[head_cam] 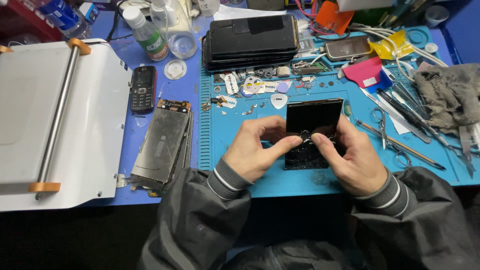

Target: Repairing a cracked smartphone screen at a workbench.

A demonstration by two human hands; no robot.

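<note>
Both hands pinching cracked black phone screen panel mid-worktop on blue repair mat: left hand, right hand fingers clenched on near edge. Risk judged: glass splinters cutting fingertips, panel snapping under uneven prying.

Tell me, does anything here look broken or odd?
Yes. The black screen held by the left hand and right hand looks shattered along its lower part, with dark crumbs on the blue mat beneath.
</note>
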